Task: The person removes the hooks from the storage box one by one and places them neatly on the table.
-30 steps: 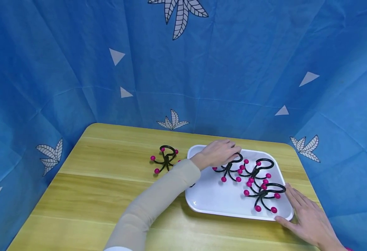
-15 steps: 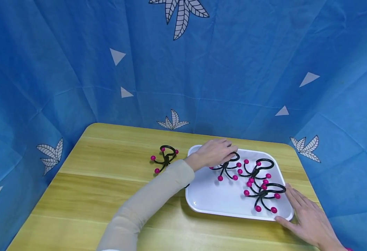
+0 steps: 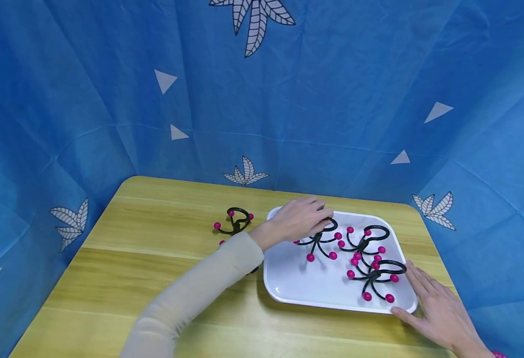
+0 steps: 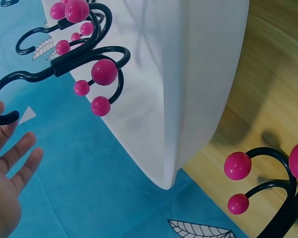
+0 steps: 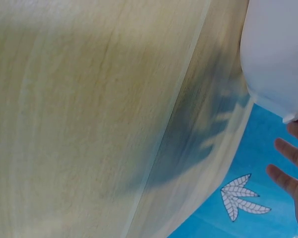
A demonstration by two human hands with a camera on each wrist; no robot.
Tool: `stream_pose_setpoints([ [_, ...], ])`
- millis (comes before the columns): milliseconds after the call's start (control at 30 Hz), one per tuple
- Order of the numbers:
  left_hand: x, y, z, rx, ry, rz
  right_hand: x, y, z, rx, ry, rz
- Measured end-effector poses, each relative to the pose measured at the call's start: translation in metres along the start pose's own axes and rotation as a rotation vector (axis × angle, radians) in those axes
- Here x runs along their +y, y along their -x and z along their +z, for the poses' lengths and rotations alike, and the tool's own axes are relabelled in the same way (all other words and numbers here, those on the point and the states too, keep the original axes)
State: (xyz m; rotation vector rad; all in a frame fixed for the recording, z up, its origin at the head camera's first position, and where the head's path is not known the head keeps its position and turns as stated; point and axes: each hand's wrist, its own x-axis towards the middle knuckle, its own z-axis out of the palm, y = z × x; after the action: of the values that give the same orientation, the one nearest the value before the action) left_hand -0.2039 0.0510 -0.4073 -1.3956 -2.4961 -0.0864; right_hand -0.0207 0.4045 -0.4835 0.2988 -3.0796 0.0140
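My left hand (image 3: 298, 219) grips the curved handle of a black claw head massager (image 3: 317, 237) with pink ball tips, over the left part of the white tray (image 3: 297, 288). In the left wrist view the handle of that massager (image 4: 52, 69) runs into the hand (image 4: 10, 168), with the thumb hidden. Two like massagers lie in the tray's right half, one toward the back (image 3: 363, 245) and another in front (image 3: 373, 275), their arms overlapping. My right hand (image 3: 441, 306) rests at the tray's right edge, fingers extended and thumb at the near corner.
Left of the tray, another massager (image 3: 237, 227) lies on the wooden table (image 3: 109, 278). A dark piece (image 3: 254, 271) shows beside the left sleeve (image 3: 199, 288), which hides the rest. Blue patterned cloth (image 3: 333, 99) hangs behind and at both sides.
My left hand has shifted left across the tray with the massager, away from the two on the right. The right hand stays at the tray's edge.
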Motion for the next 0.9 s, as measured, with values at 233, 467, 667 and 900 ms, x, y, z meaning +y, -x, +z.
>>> stream_pose_setpoints([
  [233, 0.0, 0.014, -0.011, 0.03, 0.01, -0.012, 0.0, 0.0, 0.0, 0.028, 0.0, -0.012],
  [467, -0.002, 0.03, -0.024, 0.026, 0.039, -0.046, 0.0, 0.003, 0.003, 0.046, -0.004, -0.024],
  [667, -0.005, 0.045, -0.033, 0.058, 0.057, -0.059, 0.0, 0.003, 0.002, 0.04, -0.002, -0.021],
  [900, -0.009, 0.065, -0.045, 0.117, 0.094, -0.057, 0.0, 0.002, 0.001, 0.029, -0.006, -0.02],
])
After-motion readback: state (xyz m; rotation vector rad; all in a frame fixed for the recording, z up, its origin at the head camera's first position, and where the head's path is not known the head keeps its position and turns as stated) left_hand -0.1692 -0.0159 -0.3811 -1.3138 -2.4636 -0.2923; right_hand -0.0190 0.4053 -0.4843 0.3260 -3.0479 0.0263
